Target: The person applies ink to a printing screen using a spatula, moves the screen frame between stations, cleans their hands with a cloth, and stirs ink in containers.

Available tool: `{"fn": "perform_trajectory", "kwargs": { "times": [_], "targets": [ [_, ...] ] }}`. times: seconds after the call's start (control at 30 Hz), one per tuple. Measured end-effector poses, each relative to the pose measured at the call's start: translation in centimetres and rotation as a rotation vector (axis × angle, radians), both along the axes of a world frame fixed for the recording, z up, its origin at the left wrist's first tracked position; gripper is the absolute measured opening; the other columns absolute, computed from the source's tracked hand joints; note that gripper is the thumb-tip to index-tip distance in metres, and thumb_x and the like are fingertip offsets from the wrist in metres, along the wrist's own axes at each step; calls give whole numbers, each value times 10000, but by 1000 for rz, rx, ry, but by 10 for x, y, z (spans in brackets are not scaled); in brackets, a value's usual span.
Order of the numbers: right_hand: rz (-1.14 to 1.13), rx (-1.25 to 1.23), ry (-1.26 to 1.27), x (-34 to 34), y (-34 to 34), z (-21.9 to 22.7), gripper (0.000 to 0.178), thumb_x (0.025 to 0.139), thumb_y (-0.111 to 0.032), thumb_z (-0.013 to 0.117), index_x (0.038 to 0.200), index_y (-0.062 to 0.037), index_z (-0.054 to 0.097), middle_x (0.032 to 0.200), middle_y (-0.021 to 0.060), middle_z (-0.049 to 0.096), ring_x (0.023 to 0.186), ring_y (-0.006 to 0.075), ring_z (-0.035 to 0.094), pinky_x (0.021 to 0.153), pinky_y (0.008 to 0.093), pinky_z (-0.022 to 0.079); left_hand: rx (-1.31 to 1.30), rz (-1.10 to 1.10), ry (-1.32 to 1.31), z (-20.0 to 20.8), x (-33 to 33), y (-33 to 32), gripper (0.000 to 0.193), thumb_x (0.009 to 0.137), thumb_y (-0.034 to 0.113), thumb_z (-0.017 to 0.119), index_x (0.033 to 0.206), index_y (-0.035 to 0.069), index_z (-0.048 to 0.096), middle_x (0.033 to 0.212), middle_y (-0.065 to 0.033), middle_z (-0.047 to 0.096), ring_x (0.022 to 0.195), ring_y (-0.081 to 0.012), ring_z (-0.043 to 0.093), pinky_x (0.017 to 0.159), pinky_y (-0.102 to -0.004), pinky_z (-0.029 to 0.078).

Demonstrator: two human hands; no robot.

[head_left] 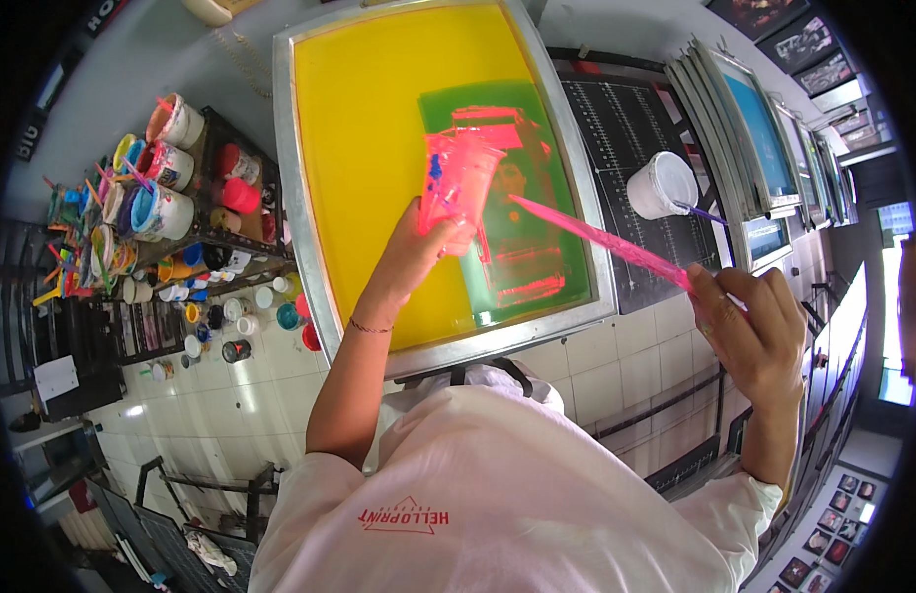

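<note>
My left hand [416,249] is closed round a plastic cup [458,188] smeared with bright pink ink and a few blue marks. The cup is held over a silk-screen printing frame [305,178] with yellow mesh. Between the fingers of my right hand [749,326] is the end of a long flat stick [606,242] coated in pink. Its tip points toward the cup but stays apart from it. Beneath them, the green stencil area [567,237] carries pink streaks and patches of ink. The cup hides part of that area.
A white tub [663,186] with a purple-handled tool stands on a black gridded board [616,119] at the right. Framed screens [740,128] are stacked beyond it. On the left, a dark shelf [216,148] bears several ink tubs, and more containers [237,351] sit lower down.
</note>
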State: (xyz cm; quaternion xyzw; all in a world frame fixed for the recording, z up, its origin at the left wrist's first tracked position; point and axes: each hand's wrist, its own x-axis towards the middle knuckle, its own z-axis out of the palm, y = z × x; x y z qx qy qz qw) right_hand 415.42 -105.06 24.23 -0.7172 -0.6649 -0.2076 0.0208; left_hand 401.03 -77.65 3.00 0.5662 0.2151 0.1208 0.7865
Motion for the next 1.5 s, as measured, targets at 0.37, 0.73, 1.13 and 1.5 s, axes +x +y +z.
{"fn": "perform_trajectory", "kwargs": {
  "times": [0.37, 0.73, 1.13, 1.5],
  "targets": [
    [-388, -337, 498, 72, -45, -86, 271, 668, -30, 780, 935, -51, 739, 856, 102, 636, 805, 287, 623, 721, 388, 520, -153, 94, -117, -25, -31, 4, 545, 931, 223, 667, 1395, 90, 413, 1202, -6, 567, 1010, -98, 539, 780, -258, 438],
    [-246, -319, 659, 37, -1, -119, 217, 721, -67, 760, 937, -55, 733, 804, 118, 631, 736, 301, 630, 671, 396, 512, -114, 81, -134, -25, -50, 11, 725, 841, 201, 775, 1425, 81, 361, 1286, -23, 520, 1173, -160, 518, 997, -330, 447],
    [-611, -168, 637, -80, 18, -121, 115, 795, -167, 705, 823, -57, 686, 756, 109, 614, 689, 307, 622, 636, 421, 515, 24, 157, -178, -18, -56, 18, 723, 849, 175, 757, 1424, 71, 331, 1298, -55, 504, 1189, -167, 510, 1023, -352, 432],
    [-591, -123, 455, -42, 108, -126, 226, 803, -194, 681, 699, 7, 673, 702, 193, 641, 634, 380, 655, 594, 451, 532, 146, 179, -138, -14, -78, 28, 675, 847, 63, 721, 1391, 47, 322, 1289, -71, 503, 1186, -165, 510, 1016, -340, 439]
  ]
}}
